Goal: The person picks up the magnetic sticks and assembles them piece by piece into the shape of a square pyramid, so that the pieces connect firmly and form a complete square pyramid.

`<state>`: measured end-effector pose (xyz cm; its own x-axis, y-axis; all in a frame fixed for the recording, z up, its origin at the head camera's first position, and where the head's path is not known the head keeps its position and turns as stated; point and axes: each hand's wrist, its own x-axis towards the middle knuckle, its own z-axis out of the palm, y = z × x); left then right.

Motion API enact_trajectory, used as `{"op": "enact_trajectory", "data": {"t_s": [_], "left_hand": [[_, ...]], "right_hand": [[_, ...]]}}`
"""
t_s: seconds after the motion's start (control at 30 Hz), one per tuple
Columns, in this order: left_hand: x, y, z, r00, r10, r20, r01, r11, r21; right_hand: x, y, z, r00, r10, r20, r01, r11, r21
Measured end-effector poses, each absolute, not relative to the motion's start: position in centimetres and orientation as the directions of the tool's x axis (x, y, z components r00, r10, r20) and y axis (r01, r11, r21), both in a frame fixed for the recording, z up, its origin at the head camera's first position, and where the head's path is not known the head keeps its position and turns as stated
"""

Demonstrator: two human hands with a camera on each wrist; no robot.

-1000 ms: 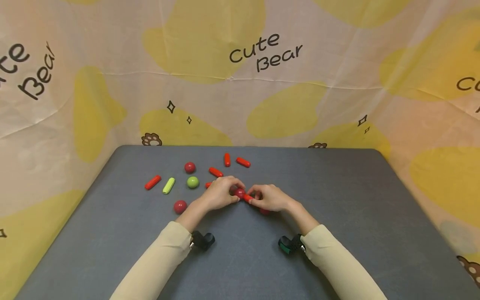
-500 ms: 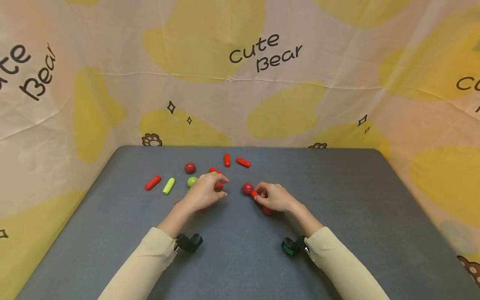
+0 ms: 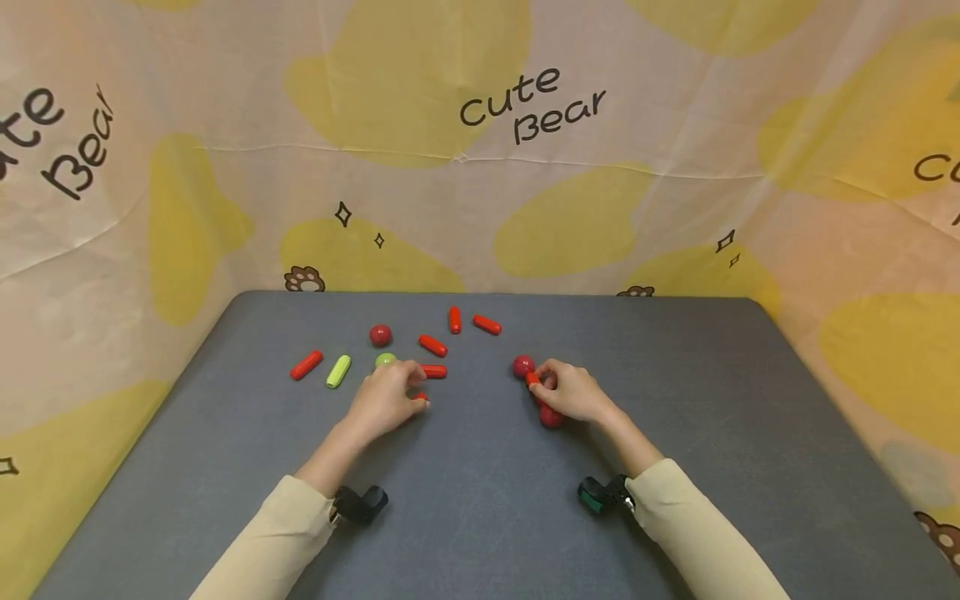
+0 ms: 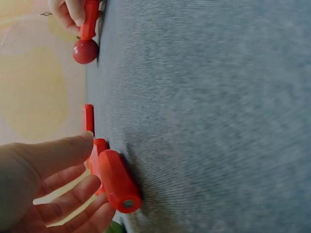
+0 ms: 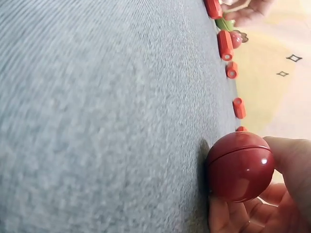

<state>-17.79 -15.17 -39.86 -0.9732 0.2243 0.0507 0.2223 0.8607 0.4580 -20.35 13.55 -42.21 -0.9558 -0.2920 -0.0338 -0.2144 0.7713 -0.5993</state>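
In the head view my right hand (image 3: 573,392) pinches a red toy rod (image 3: 533,380) between thumb and fingers. A dark red ball (image 3: 523,366) sits at the rod's far end, and another red ball (image 3: 551,417) is at its near end; that ball looms large in the right wrist view. My left hand (image 3: 384,400) hovers low at the left group, thumb and fingers apart. Just past its fingertips in the left wrist view lies a red rod (image 4: 119,182) with a metal disc in its end. The hand covers most of that rod in the head view.
Around the left hand lie a green ball (image 3: 386,359), a red ball (image 3: 381,335), a lime rod (image 3: 338,372) and several red rods, one (image 3: 306,365) at far left. A printed cloth (image 3: 480,225) hangs behind the grey table (image 3: 675,375).
My left hand has let go of the far red ball and moved left to the loose pieces. My right hand has shifted the rod and its two balls rightward.
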Motion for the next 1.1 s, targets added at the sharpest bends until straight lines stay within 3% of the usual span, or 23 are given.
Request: {"op": "enact_trajectory", "data": {"t_s": [0.6, 1.1], "left_hand": [[-17.5, -15.2, -40.7, -0.983, 0.184, -0.004, 0.167, 0.899, 0.404], [-18.0, -13.0, -40.3, -0.96, 0.268, 0.081, 0.276, 0.858, 0.433]], "right_hand": [[-20.1, 14.7, -42.6, -0.981, -0.177, -0.082, -0.082, 0.756, -0.649], [-19.7, 14.6, -42.5, -0.985, -0.13, -0.117, -0.021, 0.754, -0.656]]}}
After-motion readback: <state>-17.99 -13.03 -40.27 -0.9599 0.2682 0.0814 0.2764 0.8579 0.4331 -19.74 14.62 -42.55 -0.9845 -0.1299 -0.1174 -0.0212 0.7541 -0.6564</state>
